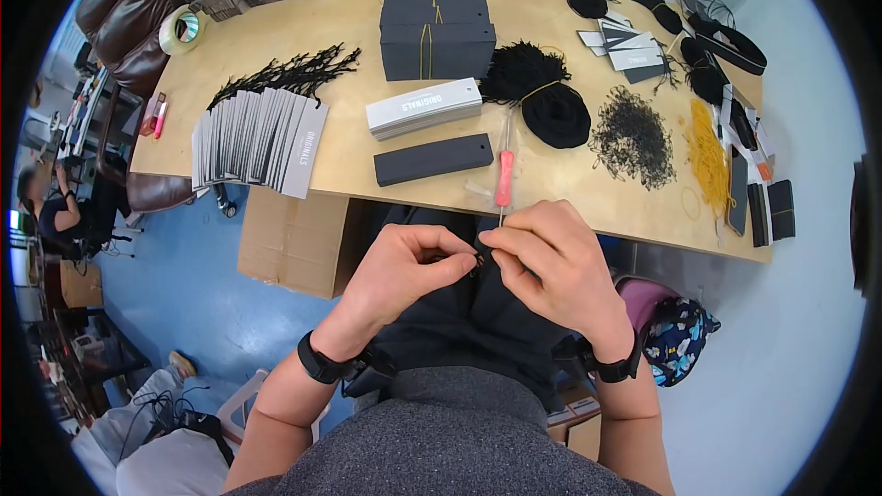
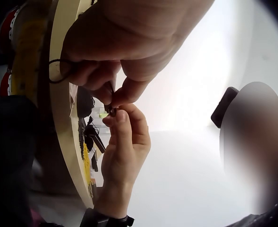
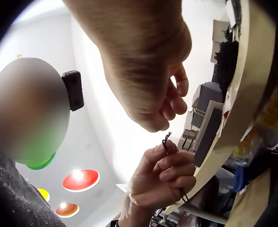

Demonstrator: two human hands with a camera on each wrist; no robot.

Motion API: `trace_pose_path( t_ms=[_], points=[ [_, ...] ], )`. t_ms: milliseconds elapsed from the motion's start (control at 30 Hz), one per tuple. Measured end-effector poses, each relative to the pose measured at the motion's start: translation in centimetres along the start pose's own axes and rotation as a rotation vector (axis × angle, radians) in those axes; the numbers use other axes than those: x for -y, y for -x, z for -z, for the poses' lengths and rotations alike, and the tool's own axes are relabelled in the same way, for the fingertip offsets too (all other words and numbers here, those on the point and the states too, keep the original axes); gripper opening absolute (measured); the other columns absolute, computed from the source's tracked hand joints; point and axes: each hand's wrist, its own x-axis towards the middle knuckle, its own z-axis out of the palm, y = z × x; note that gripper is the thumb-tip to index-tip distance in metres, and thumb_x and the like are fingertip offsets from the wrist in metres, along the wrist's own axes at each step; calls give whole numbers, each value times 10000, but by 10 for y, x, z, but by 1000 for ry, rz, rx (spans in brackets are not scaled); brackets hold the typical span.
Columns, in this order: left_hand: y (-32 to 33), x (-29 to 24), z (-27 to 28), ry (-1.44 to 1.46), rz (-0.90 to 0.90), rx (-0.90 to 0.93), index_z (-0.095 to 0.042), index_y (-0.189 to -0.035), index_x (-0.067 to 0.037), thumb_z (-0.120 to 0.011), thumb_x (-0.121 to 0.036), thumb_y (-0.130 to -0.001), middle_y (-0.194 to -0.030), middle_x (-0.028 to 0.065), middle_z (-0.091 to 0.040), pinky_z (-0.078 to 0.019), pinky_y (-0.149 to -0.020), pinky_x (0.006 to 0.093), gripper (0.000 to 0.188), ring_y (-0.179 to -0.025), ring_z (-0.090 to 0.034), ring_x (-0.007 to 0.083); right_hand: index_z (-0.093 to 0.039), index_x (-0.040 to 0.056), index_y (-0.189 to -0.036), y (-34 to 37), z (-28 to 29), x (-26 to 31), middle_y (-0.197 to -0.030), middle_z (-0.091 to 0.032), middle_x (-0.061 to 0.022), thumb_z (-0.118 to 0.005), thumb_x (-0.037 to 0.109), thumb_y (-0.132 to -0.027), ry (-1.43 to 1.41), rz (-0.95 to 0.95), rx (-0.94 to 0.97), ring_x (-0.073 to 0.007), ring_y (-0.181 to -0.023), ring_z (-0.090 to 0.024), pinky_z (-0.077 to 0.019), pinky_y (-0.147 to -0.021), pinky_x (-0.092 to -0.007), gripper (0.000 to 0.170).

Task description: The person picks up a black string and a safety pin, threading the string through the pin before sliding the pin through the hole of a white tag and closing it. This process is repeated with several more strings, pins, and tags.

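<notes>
My left hand (image 1: 409, 271) pinches a thin black cord (image 3: 166, 142) between thumb and forefinger, above my lap. A short knotted tip of it stands up from the fingers, and a loop (image 2: 58, 71) hangs out behind the hand. My right hand (image 1: 560, 266), fingers curled, meets the left at the cord; in the left wrist view its thumb and forefinger close on the cord's small dark end. Just beyond the right fingers, a red-handled tool (image 1: 504, 179) with a thin metal shaft lies at the table edge.
On the table (image 1: 349, 165) lie fanned grey tags (image 1: 257, 138), banded dark card stacks (image 1: 436, 50), a white tag stack (image 1: 423, 108), black cord bundles (image 1: 556, 115), loose black loops (image 1: 634, 138) and yellow rubber bands (image 1: 707, 156). A cardboard box (image 1: 294, 239) stands underneath.
</notes>
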Motion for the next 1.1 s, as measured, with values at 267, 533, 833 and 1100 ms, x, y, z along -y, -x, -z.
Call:
trace_pose_path(
  t_ms=[267,533,833,1100],
  points=[
    [2,-2,0,-30,-20,-8,-717,-970,33,-704,15,-883,-888,9,-689,-506,-776,202,90,-831,-625,56,-674,62,-988,-2,0,1,-924,-602,-49,-770,66,-749,-23,2,46,-228,-850,-616,-475,-746,-360,257],
    [3,-2,-1,-88,-47,-32,-714,-967,27,-709,13,-880,-890,14,-694,-509,-765,199,89,-826,-628,55,-661,59,-1010,-2,1,1,-925,-591,-57,-775,90,-770,-47,-58,66,-241,-861,-610,-471,-765,-367,267],
    [2,3,2,-93,-105,-40,-735,-969,24,-731,-40,-875,-869,26,-715,-518,-738,197,114,-809,-628,43,-644,58,-943,1,-4,-2,-889,-588,-72,-755,127,-807,-257,-252,154,-274,-829,-603,-473,-768,-376,188],
    [1,4,2,-113,-116,-38,-734,-964,24,-736,-37,-871,-880,30,-716,-522,-745,202,111,-813,-631,47,-609,36,-867,0,-10,-2,-850,-567,-80,-711,40,-798,-345,-264,121,-283,-768,-582,-480,-704,-375,124]
  ],
)
